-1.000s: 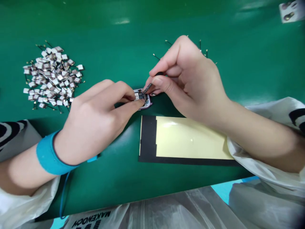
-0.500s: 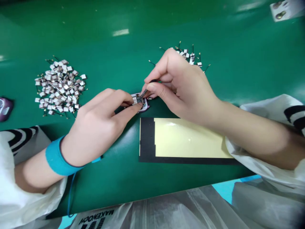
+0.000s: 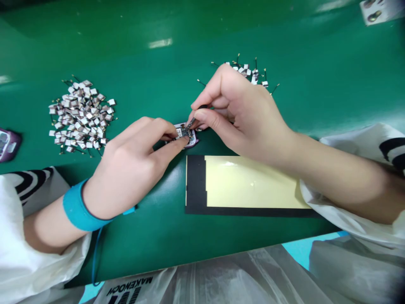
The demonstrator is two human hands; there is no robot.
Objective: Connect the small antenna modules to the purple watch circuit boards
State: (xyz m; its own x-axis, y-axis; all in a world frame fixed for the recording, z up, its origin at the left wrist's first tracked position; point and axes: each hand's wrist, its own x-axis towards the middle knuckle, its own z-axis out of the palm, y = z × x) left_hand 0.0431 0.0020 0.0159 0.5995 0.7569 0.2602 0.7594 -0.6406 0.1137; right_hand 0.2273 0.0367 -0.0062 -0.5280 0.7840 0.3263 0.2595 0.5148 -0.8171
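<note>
A: Nearest the wearer?
B: Greyish, translucent fabric (image 3: 190,283), black lettering on it, pale blue showing beside it. Then the slanting near edge of the tabletop (image 3: 148,253): green, smooth, slightly glossy.
A: Next, going out?
B: A blue cord (image 3: 95,259) at left, below a blue wristband (image 3: 79,209) on the left wrist. To the right, a yellow sheet (image 3: 247,185) with a black border (image 3: 196,185), lying flat, partly under the right forearm.
A: And the hands?
B: Just past the sheet. Left hand (image 3: 129,164): fingers closed on a small device (image 3: 181,132), purple-rimmed, circuitry exposed, low over the tabletop; contact beneath is hidden. Right hand (image 3: 249,114): fingers pinching a slim dark tool (image 3: 191,123), its tip at the device.
A: Beyond?
B: A purple casing (image 3: 9,145) at the left edge. Near it, a heap of small white-and-grey blocks (image 3: 82,116) with dark leads. A second, smaller heap (image 3: 248,71) behind the right hand, partly hidden.
A: Farthest?
B: Pale glare streaks (image 3: 160,43) on the green; a white plate (image 3: 381,13) with round metallic fittings, cut by the frame, top right.
</note>
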